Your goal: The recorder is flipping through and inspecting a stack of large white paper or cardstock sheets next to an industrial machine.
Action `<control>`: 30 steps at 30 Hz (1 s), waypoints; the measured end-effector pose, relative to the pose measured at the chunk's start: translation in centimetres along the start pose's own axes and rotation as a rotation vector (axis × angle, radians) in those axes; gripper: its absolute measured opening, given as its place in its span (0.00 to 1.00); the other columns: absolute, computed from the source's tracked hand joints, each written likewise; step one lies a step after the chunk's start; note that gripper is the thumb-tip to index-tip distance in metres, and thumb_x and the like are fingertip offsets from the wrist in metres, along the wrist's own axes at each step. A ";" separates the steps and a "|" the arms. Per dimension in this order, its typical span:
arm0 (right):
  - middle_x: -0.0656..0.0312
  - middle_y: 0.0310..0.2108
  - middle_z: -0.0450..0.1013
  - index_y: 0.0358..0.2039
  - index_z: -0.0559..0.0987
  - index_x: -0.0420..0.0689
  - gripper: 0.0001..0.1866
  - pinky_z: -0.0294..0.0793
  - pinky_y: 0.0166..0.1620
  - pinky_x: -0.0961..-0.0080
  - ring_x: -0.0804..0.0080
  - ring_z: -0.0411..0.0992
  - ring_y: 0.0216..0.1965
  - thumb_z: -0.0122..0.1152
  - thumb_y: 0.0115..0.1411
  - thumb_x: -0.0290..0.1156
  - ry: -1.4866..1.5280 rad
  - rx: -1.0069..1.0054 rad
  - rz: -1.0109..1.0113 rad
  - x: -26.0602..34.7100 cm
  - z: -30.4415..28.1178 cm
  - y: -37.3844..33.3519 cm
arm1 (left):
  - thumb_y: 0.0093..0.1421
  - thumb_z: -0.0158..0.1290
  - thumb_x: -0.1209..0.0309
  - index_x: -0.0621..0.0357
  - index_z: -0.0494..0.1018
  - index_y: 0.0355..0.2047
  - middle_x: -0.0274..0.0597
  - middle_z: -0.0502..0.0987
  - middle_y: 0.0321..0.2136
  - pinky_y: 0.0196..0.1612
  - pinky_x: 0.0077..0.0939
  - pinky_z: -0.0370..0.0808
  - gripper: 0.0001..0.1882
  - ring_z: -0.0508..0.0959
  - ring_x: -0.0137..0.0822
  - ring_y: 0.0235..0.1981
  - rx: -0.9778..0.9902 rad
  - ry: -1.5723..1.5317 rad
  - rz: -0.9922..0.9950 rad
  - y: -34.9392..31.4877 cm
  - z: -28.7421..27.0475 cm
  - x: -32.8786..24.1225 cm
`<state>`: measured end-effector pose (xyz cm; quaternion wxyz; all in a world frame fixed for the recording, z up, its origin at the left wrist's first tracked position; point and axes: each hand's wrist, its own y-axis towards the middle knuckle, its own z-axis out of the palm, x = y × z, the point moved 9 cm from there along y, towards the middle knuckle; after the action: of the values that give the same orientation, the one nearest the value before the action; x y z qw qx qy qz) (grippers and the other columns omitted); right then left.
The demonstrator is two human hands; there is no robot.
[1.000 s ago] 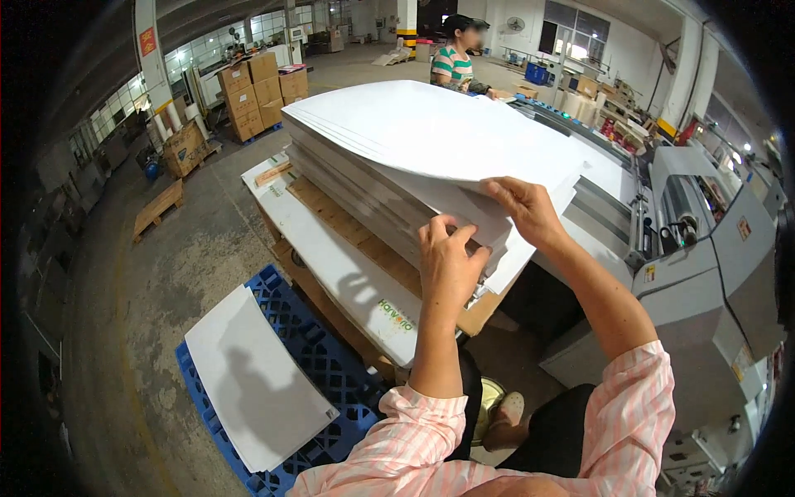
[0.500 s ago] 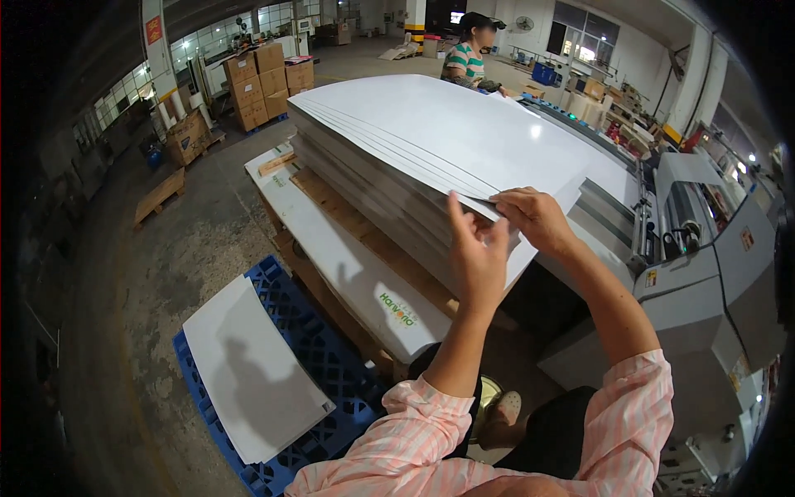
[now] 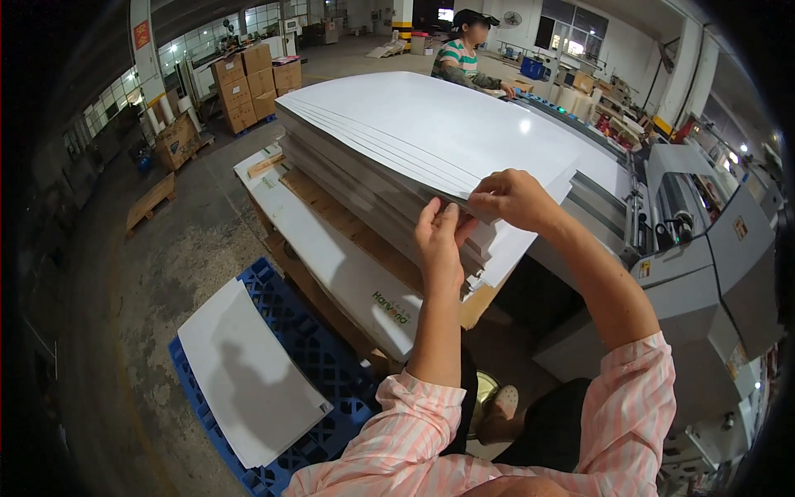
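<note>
A tall stack of large white sheets (image 3: 397,116) stands in front of me, with the upper sheets fanned in steps along the near left edge. My right hand (image 3: 515,200) pinches the near corner of the top sheets between thumb and fingers, and that corner is slightly raised. Just left of it, my left hand (image 3: 443,236) has its fingertips closed on the edge of the sheets, palm turned toward the stack. The lower sheets' near corner looks uneven, and both hands partly hide it.
A white-topped board (image 3: 348,265) juts out below the stack. At lower left, a blue plastic pallet (image 3: 286,311) holds a smaller pile of white sheets (image 3: 248,373). A grey machine (image 3: 679,273) stands to the right. A person (image 3: 458,58) works beyond the stack; cardboard boxes (image 3: 244,87) stand far left.
My left hand has moved left and its spread fingers have closed at the sheet edge. The right hand has shifted slightly left and up, still on the corner. The co-worker's arm now reaches right.
</note>
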<state>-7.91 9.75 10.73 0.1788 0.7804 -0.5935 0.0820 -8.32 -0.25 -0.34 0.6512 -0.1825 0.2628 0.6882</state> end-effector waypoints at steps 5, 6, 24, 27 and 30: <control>0.59 0.28 0.75 0.33 0.81 0.44 0.10 0.73 0.33 0.70 0.63 0.73 0.28 0.62 0.52 0.35 -0.380 -0.331 -0.131 2.3 -2.4 -0.8 | 0.59 0.51 0.77 0.70 0.52 0.57 0.51 0.70 0.41 0.40 0.26 0.79 0.28 0.74 0.34 0.38 0.005 0.101 0.005 0.1 0.4 -0.3; 0.59 0.28 0.75 0.33 0.81 0.44 0.10 0.73 0.33 0.70 0.63 0.73 0.28 0.62 0.52 0.35 -0.383 -0.332 -0.129 1.9 -2.5 -0.9 | 0.59 0.51 0.78 0.69 0.52 0.57 0.52 0.70 0.41 0.39 0.26 0.79 0.28 0.74 0.34 0.38 0.008 0.129 0.004 0.1 0.6 -0.4; 0.51 0.26 0.75 0.34 0.80 0.45 0.12 0.71 0.31 0.66 0.55 0.74 0.27 0.54 0.59 0.38 -0.034 -0.563 -0.209 0.0 -6.1 -1.5 | 0.60 0.53 0.67 0.66 0.72 0.30 0.33 0.72 0.22 0.24 0.19 0.70 0.12 0.69 0.23 0.22 -0.020 0.487 0.246 -0.2 1.2 -1.1; 0.54 0.27 0.75 0.33 0.80 0.44 0.10 0.72 0.32 0.66 0.54 0.74 0.28 0.55 0.58 0.36 -0.034 -0.316 -0.137 -0.7 -2.6 -1.8 | 0.61 0.52 0.67 0.67 0.74 0.31 0.32 0.72 0.23 0.25 0.18 0.71 0.12 0.69 0.22 0.23 -0.013 0.484 0.221 -0.5 1.4 -1.3; 0.54 0.27 0.75 0.33 0.80 0.44 0.11 0.72 0.33 0.66 0.54 0.73 0.30 0.55 0.57 0.36 -0.085 -0.243 -0.130 -1.6 -1.4 -1.9 | 0.61 0.53 0.65 0.69 0.73 0.29 0.33 0.71 0.20 0.24 0.20 0.68 0.15 0.68 0.23 0.20 -0.026 0.546 0.260 -0.8 1.5 -1.7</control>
<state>-6.45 12.15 11.17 0.2518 0.7926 -0.5542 -0.0355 -7.25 -0.68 1.75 0.4604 -0.3342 0.4404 0.6945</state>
